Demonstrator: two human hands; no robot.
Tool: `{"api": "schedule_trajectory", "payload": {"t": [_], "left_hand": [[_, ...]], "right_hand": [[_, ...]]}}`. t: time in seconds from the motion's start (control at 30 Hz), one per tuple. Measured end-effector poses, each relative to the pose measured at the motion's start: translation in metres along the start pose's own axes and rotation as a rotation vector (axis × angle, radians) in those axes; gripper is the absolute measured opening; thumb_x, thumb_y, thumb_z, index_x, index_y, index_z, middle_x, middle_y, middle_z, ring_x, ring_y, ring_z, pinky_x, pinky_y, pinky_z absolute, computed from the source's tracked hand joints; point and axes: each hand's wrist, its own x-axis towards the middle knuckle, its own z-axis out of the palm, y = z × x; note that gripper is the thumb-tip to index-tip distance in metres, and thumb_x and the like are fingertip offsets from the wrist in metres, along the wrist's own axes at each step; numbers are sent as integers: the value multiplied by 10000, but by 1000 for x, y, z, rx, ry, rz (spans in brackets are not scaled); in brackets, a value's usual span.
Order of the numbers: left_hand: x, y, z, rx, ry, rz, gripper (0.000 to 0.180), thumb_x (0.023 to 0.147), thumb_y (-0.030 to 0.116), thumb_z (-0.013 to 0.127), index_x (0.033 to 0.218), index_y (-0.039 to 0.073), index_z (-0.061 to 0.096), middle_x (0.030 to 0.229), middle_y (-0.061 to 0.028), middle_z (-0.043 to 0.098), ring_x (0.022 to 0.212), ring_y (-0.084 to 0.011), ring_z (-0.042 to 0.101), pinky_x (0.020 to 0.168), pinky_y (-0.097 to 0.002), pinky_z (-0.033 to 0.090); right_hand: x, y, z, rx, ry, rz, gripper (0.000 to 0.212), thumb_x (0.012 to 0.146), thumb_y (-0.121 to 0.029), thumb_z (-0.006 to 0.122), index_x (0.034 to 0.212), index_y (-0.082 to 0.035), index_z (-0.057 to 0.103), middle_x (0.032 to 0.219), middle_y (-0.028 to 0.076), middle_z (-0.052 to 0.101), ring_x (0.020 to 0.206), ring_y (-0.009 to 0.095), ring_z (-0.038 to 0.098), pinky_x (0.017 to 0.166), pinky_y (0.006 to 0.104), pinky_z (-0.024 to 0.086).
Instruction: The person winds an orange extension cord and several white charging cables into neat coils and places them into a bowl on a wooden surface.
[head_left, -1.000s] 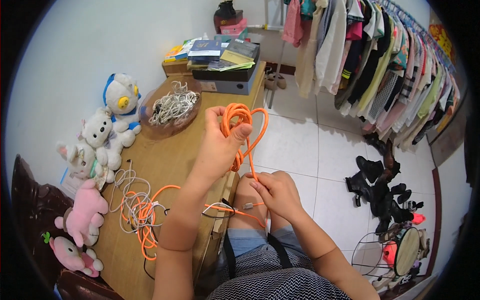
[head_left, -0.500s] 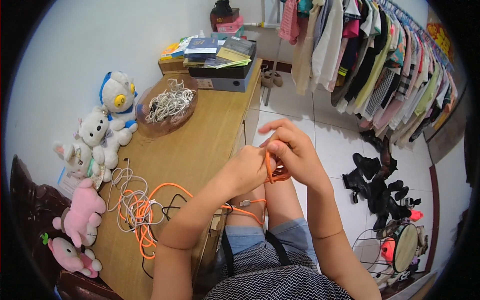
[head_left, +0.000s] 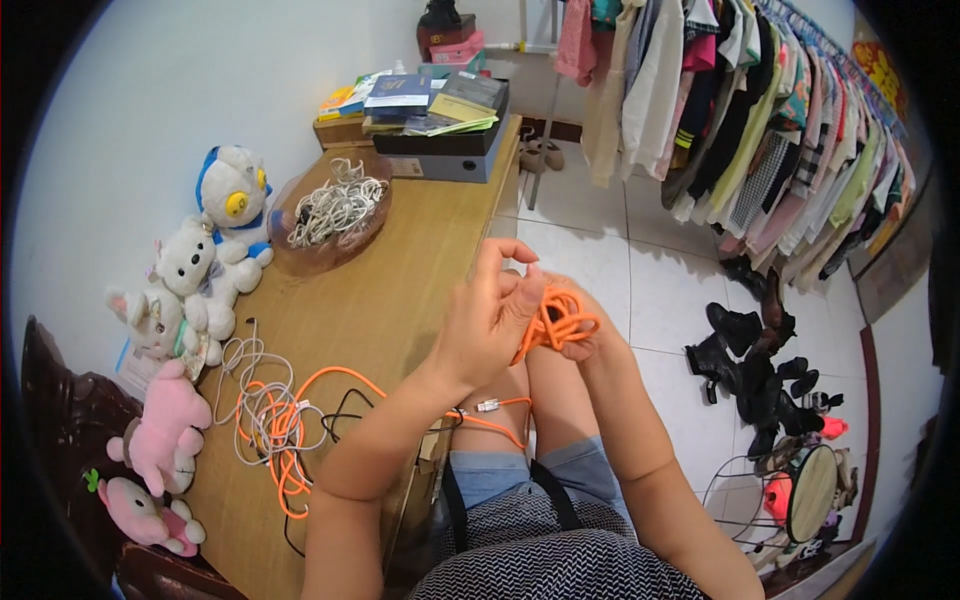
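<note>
From the head view, you have the orange cable coil (head_left: 558, 322) bunched between your two hands, in the air over your knees and just off the right edge of the bench (head_left: 400, 270). Your left hand (head_left: 490, 320) sits on the near-left side of the coil, thumb and lower fingers pressed to it while the index finger is lifted and half open. Your right hand (head_left: 590, 335) is behind and under the coil, closed around it, mostly hidden by the loops, so you see little more than the wrist and a knuckle.

The relation that matters is the loose tail (head_left: 490, 405): it leaves the coil downward and to your left, passes a small plug end over your thigh, then runs leftward onto the bench into the tangle of orange and white cables (head_left: 270, 420). So the cable's long run lies from the bundle toward your left, and your left hand is the nearer one to it.

Farther up the bench stands a bowl of white cables (head_left: 335, 215), with soft toys (head_left: 190, 280) along the wall. Both are well apart from your hands.
</note>
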Motion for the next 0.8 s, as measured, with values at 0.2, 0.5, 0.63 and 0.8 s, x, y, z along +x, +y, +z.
{"api": "schedule_trajectory", "payload": {"t": [0.2, 0.5, 0.63, 0.8], "left_hand": [[5, -14, -5, -770, 64, -202, 443, 850, 233, 642, 1162, -4, 433, 867, -63, 589, 599, -57, 477, 542, -180, 390], [8, -19, -8, -586, -162, -303, 405, 802, 138, 664, 1126, -33, 490, 975, -72, 560, 783, -86, 528, 635, -204, 454], [9, -17, -6, -478, -144, -316, 424, 767, 125, 670, 1135, 10, 493, 977, -40, 567, 802, -94, 541, 686, -232, 454], [14, -18, -16, -893, 42, -272, 371, 799, 88, 614, 1137, 18, 477, 944, -71, 554, 754, -120, 546, 674, -271, 462]], "right_hand": [[-18, 29, -5, -307, -45, -189, 249, 920, -261, 517, 863, -31, 595, 571, 28, 548, 427, 84, 474, 367, 203, 342], [-49, 37, 18, -1099, 483, -1087, 217, 794, -35, 656, 1002, 17, 622, 737, 109, 624, 610, 152, 594, 537, 263, 470], [-47, 37, 17, -852, 425, -1035, 253, 829, -23, 611, 1079, 17, 608, 729, 78, 612, 625, 101, 570, 540, 234, 454], [-45, 33, 4, -733, 321, -862, 261, 866, 2, 524, 1117, 4, 592, 765, 27, 568, 627, 64, 517, 566, 194, 432]]}}
